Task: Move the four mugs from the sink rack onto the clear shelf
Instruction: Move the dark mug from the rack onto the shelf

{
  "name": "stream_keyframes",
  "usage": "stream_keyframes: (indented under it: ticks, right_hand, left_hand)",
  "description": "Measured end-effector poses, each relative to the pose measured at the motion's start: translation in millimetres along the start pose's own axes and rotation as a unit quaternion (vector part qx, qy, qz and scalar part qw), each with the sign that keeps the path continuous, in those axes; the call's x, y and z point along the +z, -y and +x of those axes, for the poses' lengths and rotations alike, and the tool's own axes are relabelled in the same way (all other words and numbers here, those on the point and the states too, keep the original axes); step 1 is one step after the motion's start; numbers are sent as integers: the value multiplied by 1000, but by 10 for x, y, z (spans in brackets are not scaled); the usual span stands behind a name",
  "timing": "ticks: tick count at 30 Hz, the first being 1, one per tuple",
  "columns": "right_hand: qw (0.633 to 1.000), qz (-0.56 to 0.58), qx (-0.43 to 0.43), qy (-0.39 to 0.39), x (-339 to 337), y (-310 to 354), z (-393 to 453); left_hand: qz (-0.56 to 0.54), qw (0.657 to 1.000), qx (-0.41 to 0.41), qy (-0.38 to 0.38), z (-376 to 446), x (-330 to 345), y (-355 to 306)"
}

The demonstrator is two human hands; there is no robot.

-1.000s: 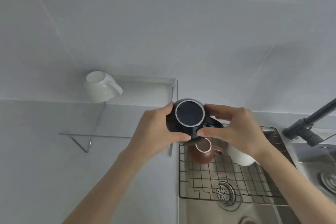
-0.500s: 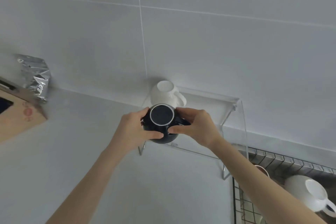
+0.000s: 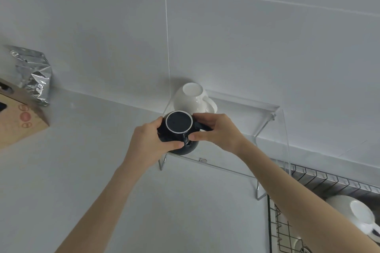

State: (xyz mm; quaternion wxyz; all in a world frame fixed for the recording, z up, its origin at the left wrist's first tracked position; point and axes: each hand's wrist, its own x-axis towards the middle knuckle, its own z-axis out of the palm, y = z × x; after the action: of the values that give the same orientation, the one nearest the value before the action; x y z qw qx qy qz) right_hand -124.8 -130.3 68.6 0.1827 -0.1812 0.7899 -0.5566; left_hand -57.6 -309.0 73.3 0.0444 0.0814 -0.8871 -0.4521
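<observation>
Head view: both hands clasp the upside-down dark mug (image 3: 179,129), left hand (image 3: 151,144) at nine o'clock, right hand (image 3: 218,132) at three, its grip pinching the handle side. The mug hovers at the clear shelf (image 3: 246,121)'s near left corner, just at six o'clock of one white mug (image 3: 194,98) on it. One more white mug (image 3: 353,213) shows in the sink rack (image 3: 320,178); the fourth is unseen.

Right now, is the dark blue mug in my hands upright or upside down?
Upside down. The glossy dark blue ceramic mug shows its flat, pale-ringed base facing up, held between left hand and right hand.
</observation>
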Motion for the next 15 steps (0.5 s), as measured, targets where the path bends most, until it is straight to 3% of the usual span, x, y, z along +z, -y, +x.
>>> stream_keyframes:
  ticks: [15]
  right_hand:
    - [999, 17, 1, 31, -42, -65, 52]
  left_hand:
    - [3, 1000, 8, -9, -16, 70, 15]
